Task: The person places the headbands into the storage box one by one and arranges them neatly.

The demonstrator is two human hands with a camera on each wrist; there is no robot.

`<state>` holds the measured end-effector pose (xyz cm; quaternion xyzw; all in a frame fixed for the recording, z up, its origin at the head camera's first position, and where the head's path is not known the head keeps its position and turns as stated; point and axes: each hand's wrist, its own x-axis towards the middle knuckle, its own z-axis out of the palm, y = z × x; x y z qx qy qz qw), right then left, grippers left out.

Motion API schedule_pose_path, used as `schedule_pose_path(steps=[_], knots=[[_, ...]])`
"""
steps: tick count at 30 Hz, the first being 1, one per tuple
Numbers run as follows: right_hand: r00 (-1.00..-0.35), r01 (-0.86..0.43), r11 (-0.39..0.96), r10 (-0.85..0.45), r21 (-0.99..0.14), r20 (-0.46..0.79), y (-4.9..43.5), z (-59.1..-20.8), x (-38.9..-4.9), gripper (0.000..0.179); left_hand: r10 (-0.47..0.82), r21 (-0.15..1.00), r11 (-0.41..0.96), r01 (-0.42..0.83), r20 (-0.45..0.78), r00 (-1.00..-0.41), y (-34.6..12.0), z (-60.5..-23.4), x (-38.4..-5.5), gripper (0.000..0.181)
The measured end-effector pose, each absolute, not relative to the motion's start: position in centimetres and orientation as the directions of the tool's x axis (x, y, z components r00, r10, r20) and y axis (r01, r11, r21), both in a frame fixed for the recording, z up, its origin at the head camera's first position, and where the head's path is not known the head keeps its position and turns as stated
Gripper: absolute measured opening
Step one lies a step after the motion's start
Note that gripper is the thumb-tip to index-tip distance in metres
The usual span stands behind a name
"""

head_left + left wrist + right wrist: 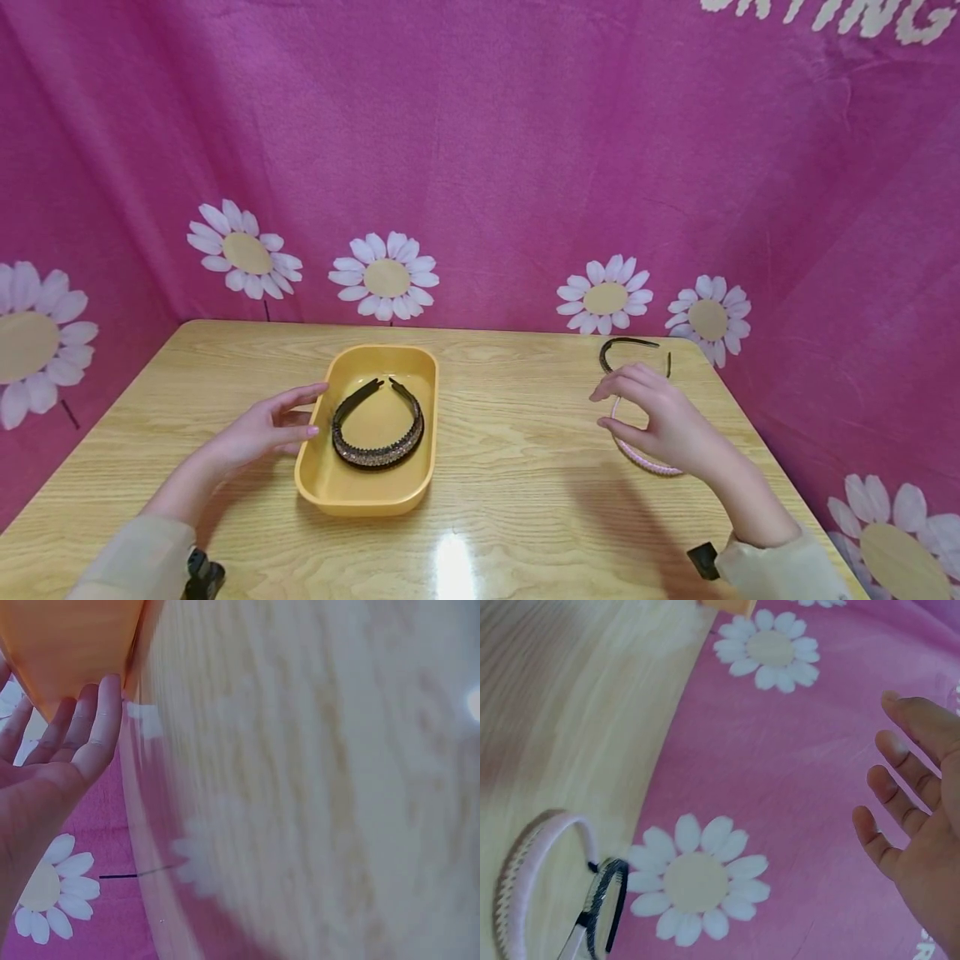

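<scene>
A yellow plastic tray (315, 492) stands on the left half of the table, and a dark glittery headband (378, 456) lies inside it. My left hand (258, 429) touches the tray's left side with extended fingers; in the left wrist view its fingertips meet the orange-looking wall (75, 645). My right hand (660, 417) hovers over the right side of the table, fingers loosely bent and nothing in them. Below it lies a pink headband (532, 885), partly hidden by the hand in the head view. Just behind is a thin black headband (600, 907).
The light wooden table (517, 467) ends at a pink cloth backdrop (495, 167) printed with white daisies, which also closes in both sides. The two loose headbands lie near the table's right back corner.
</scene>
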<state>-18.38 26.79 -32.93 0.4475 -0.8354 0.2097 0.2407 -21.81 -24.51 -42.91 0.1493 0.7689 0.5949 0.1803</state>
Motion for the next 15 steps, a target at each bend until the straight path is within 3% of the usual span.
schedule_pose_path(steps=[3,8,15], knots=[[-0.496,-0.840,0.524,-0.640,-0.138,0.587,27.6,-33.6,-18.5,0.018,0.438,0.957,0.282,0.066,-0.067,-0.896,-24.6,-42.8,-21.8,0.069],[-0.552,-0.802,0.575,-0.614,-0.159,0.564,29.0,-35.2,-18.4,0.018,0.402,0.917,0.378,0.126,-0.040,-0.915,-24.7,-42.7,-21.7,0.066],[-0.627,-0.733,0.659,-0.557,-0.170,0.545,31.2,-37.7,-18.2,0.038,0.404,0.873,0.445,0.201,0.004,-0.915,-25.3,-42.9,-22.0,0.063]])
